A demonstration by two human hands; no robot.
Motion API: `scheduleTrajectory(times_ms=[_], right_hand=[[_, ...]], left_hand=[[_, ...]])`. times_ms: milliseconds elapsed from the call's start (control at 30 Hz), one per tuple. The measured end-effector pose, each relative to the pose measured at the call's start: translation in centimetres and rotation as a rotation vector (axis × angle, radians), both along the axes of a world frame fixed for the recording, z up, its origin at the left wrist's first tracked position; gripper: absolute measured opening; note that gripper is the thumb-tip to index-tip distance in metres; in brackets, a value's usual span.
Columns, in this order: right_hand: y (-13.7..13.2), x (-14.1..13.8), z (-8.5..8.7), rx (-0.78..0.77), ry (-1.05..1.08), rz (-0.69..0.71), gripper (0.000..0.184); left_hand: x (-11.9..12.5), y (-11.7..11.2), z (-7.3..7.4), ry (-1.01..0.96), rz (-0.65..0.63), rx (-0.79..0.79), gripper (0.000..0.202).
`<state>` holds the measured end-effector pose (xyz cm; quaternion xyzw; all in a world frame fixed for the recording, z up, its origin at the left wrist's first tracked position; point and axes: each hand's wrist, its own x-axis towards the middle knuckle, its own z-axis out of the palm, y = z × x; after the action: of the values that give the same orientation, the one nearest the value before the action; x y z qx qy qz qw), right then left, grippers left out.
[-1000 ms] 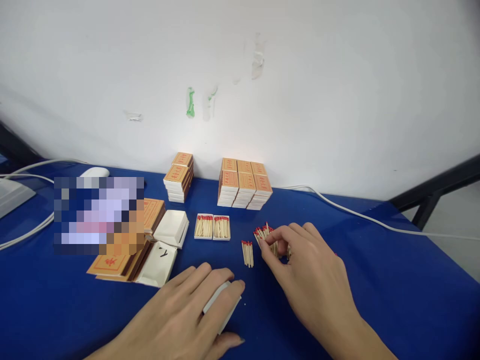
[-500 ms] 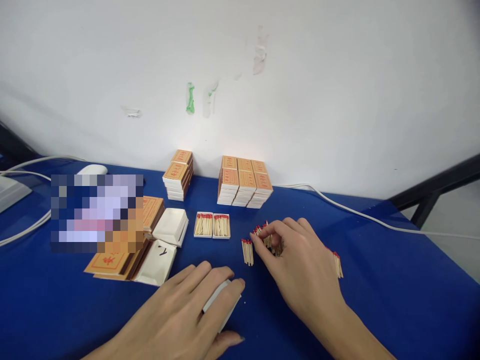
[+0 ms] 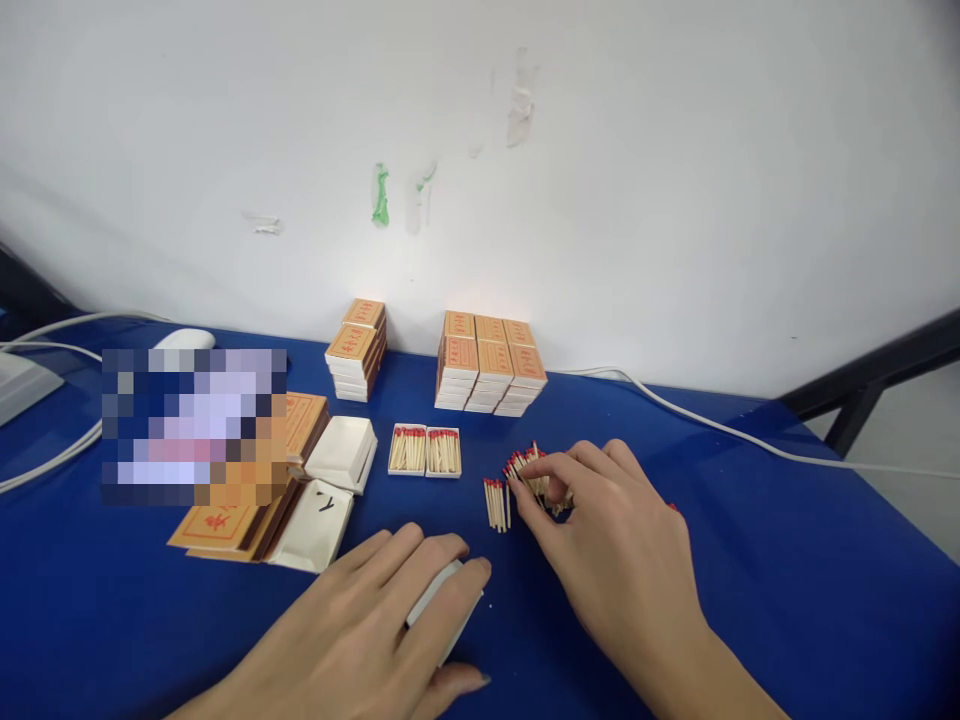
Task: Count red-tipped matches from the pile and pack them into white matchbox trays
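Note:
My left hand (image 3: 360, 620) is curled over a white matchbox tray (image 3: 442, 605), which it grips on the table; the fingers cover most of the tray. At the left edge of a loose pile of red-headed matches (image 3: 536, 480), the thumb and forefinger of my right hand (image 3: 607, 530) come together in a pinch. Whether a match is between those fingertips is hidden. Just left of them lies a small row of matches (image 3: 496, 505), side by side with heads away from me. Two white trays filled with matches (image 3: 425, 452) stand beyond my left hand.
Closed orange matchboxes are stacked by the wall, at the left (image 3: 354, 345) and the middle (image 3: 491, 360). Flattened orange sleeves (image 3: 217, 525) and white trays (image 3: 341, 450) lie at left, near a blurred patch. A white cable (image 3: 675, 420) crosses the blue table (image 3: 810, 560).
My right hand has shifted slightly right, from the row's top to the pile. One more match shows at the row's right end. My left hand and its tray stay in place.

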<state>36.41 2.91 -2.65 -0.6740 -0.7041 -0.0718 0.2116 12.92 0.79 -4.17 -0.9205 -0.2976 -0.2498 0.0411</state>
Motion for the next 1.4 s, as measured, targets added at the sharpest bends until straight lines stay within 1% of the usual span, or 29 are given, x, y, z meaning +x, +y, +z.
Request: scheduleTrajectory(times_ms=[200,467,600,733,867,1000,1133,1300,1400], right_hand=[[-0.1,0.1,0.2,0.001,-0.01,0.011,0.02],[-0.5,0.3,0.5,-0.015,-0.043,0.018,0.023],[-0.9,0.1,0.5,-0.029,-0.03,0.026,0.023],[-1.0,-0.1,0.5,-0.02,-0.022,0.042,0.027],[-0.9,-0.2,0.4,0.004,-0.028,0.062,0.024],[-0.9,-0.2,0.3,0.021,-0.028,0.075,0.021],[-1.0,-0.4,0.2,0.006,-0.006,0.074,0.023],[-1.1,-0.4,0.3,-0.053,0.061,0.088,0.024],[-1.1,-0.2,0.5,-0.049,0.077,0.094,0.023]], left_hand=[[-0.1,-0.3,-0.1,-0.014,0.001,0.016,0.041],[0.1,0.0,-0.1,-0.015,-0.019,-0.011,0.04],[0.2,0.0,-0.2,-0.001,-0.004,0.014,0.04],[0.1,0.0,0.0,0.0,0.002,0.029,0.04],[0.0,-0.1,0.2,-0.004,0.009,0.028,0.04],[-0.1,-0.2,0.0,-0.002,0.01,0.035,0.041],[0.1,-0.1,-0.1,-0.008,0.011,0.036,0.041],[0.2,-0.2,0.3,0.011,0.023,0.043,0.041],[0.1,-0.3,0.4,0.01,0.028,0.053,0.041]])
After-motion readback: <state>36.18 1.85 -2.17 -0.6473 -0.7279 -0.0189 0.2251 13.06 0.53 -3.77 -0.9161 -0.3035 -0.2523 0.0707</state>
